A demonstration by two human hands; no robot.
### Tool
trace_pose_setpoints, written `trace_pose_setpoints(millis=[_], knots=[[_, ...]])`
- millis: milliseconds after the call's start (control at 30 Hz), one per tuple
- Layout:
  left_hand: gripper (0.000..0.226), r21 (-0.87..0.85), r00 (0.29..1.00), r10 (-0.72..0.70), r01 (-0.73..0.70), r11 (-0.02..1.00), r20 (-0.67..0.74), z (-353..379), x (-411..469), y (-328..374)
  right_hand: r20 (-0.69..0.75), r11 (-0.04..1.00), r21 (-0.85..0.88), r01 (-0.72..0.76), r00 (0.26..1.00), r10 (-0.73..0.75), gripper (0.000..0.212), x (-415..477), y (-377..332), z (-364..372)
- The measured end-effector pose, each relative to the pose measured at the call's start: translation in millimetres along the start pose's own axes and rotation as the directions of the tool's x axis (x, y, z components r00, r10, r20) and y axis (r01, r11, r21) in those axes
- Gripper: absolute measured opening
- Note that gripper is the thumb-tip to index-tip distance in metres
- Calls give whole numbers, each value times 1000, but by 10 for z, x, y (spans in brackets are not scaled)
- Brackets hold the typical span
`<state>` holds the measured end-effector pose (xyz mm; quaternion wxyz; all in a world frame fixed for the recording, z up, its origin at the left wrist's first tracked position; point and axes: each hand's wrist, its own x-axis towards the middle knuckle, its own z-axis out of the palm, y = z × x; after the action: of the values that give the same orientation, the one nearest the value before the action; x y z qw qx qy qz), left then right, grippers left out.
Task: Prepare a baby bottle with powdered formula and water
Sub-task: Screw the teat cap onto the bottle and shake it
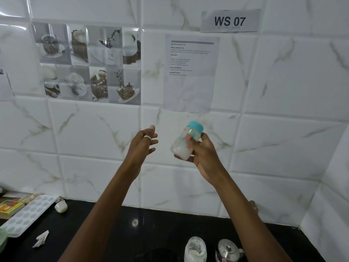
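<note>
My right hand is raised in front of the tiled wall, its fingers wrapped around a baby bottle, which is blurred and tilted with its top to the upper right. A teal cap closes the bottle, and milky white liquid fills its lower part. My left hand hangs level with it, just to the left and apart from the bottle, fingers spread loosely open and holding nothing; a silver ring sits on one of them.

Directly above my right hand, a printed sheet is stuck to the wall, its text too small for me to read. Higher and to the right, a sign reads "WS 07". Up and left of my left hand is a panel of coffee pictures.

Far below both hands lies the black table. Under my right forearm stand a glass jar with white powder in it and, just beside it on the right, a steel kettle. Well down and left of my left hand lie a pale ice tray, a small white cap just beside its far end, a crumpled scrap of paper and a yellow box.
</note>
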<state>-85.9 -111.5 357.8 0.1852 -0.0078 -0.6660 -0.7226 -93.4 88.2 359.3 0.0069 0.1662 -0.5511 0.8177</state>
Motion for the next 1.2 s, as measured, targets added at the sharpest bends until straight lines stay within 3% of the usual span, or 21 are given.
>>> trace_pose_setpoints(millis=[100, 133, 200, 267, 400, 467, 567, 600, 733, 800, 933, 1100, 1200], knots=[[36, -1, 1000, 4, -4, 1000, -2, -21, -4, -32, -159, 948, 289, 133, 983, -90, 60, 70, -101, -55], [36, -1, 1000, 5, -5, 1000, -3, -26, -3, -35, -169, 952, 275, 132, 982, -87, 52, 81, -110, -64], [37, 0, 1000, 4, -4, 1000, -3, -19, 0, -31, -68, 997, 68, 31, 997, -26, 40, 23, -72, -53], [39, -3, 1000, -1, 1, 1000, 1, 9, 6, -28, 18, 998, -70, -6, 1000, 7, 41, -14, -20, -90], [35, -1, 1000, 17, -17, 1000, 18, 41, -8, -23, -196, 958, 252, 139, 976, -90, 47, 51, -158, -180], [34, 4, 1000, 24, -24, 1000, 16, 37, -3, -9, -209, 965, 213, 149, 972, -104, 53, 49, -162, -202], [34, 3, 1000, 14, -14, 1000, 17, 60, 13, 12, -22, 997, -72, -3, 1000, 2, 56, -62, -110, -179], [33, 0, 1000, 12, -12, 1000, 21, 70, 9, 13, -4, 997, -83, 4, 1000, -4, 57, -68, -117, -196], [33, 3, 999, 26, -27, 1000, 28, 53, -27, 2, -225, 948, 252, 196, 964, -140, 64, 52, -252, -325], [32, -2, 999, 30, -30, 1000, 21, 39, -24, 4, -256, 949, 224, 223, 953, -163, 59, 56, -234, -325], [29, -30, 1000, 19, -19, 999, 13, 83, -19, 20, -25, 999, -42, 25, 999, -26, 53, -112, -111, -215], [28, -32, 1000, 29, -28, 999, 13, 89, -52, 35, -239, 937, 289, 195, 963, -127, 50, 26, -217, -271], [28, -37, 1000, 27, -27, 999, 6, 82, -50, 49, -95, 996, 79, 50, 995, -42, 46, -60, -146, -175]])
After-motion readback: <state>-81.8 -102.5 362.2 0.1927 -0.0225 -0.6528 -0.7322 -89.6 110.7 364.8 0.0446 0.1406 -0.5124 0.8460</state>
